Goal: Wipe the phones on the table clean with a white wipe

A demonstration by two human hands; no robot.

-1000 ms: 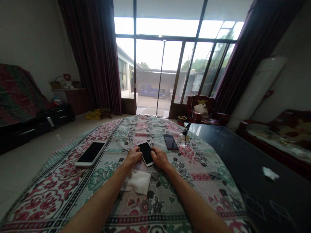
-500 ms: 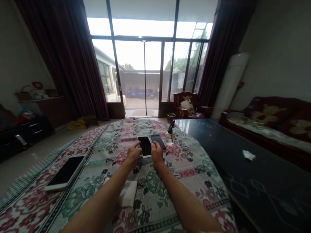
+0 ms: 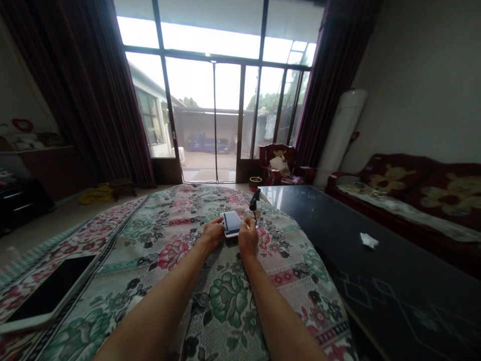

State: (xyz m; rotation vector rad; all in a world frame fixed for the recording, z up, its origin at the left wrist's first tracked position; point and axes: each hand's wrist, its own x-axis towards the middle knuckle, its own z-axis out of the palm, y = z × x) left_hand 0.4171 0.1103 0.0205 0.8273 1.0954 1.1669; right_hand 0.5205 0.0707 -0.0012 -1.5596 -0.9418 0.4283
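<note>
Two smartphones lie one on the other between my hands. The upper one is a dark-edged phone (image 3: pixel 233 220) whose screen reflects pale light, and the rim of the white phone (image 3: pixel 232 235) shows beneath it. My left hand (image 3: pixel 213 232) is closed on the left edge of the stack. My right hand (image 3: pixel 248 237) is closed at the right edge, thumb and fingers pressed against the phones. Just behind my right hand stands a clear spray bottle (image 3: pixel 254 201) with a black trigger head, its body partly hidden. A white cloth (image 3: pixel 184 321) is largely covered by my left forearm.
A large white tablet (image 3: pixel 48 291) with a black screen lies at the left on the flowered tablecloth (image 3: pixel 225 301). To the right stands a dark glossy table (image 3: pixel 323 220) with a crumpled white tissue (image 3: pixel 369 240). Beyond are a red wooden chair (image 3: pixel 278 160) and a sofa (image 3: pixel 406 180).
The dark phone, which lay beside the white one, is now on top of it. My right hand moved with it. The view has turned slightly to the right.
</note>
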